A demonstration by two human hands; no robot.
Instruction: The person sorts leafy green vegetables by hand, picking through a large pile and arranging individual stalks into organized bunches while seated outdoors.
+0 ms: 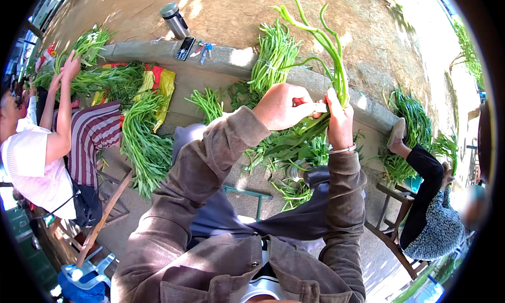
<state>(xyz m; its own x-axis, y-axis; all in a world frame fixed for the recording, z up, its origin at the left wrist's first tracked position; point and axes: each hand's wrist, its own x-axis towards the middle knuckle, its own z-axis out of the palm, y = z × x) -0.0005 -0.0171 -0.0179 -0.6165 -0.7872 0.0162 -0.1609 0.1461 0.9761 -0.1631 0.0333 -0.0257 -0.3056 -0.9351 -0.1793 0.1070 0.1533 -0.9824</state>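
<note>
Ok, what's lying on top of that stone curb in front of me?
On the stone curb: a phone, keys and a tied bundle of greens. Your hands cover the stretch beyond.

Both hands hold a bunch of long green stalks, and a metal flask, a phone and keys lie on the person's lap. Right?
Not the lap. The head view shows the metal flask, phone and keys up by the stone curb. Both hands, left and right, do hold the green stalks.
</note>
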